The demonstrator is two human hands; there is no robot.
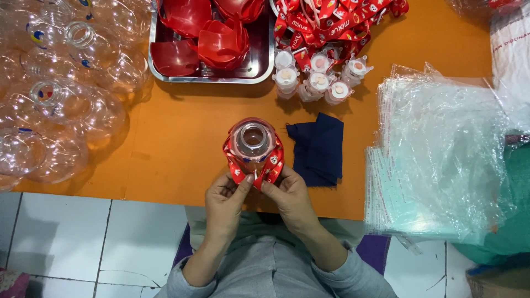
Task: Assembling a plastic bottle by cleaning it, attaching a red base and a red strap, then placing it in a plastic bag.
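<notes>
Hands meet at the near edge of our orange table [182, 149], both working one small clear bottle [253, 140] that stands upright there, mouth up. Our left hand [225, 201] has thumb and forefinger pinched closed on the red printed ribbon [270, 165] looped round the bottle's shoulder; remaining fingers curl loosely beneath. Our right hand [291, 197] mirrors it, fingertips pressed tight on the ribbon's other end, so both pinches touch just below the bottle (the exact crossing of the ribbon ends is hidden by our thumbs).

Just right of the bottle lies a folded dark blue cloth [320, 149]. Beyond it, a cluster of small capped bottles [320, 83] and a heap of red lanyards [331, 19]. A steel tray [259, 69] holds red plastic pieces. Clear empty bottles [61, 94] pile up at left; a stack of clear plastic bags [441, 160] sits at right.
</notes>
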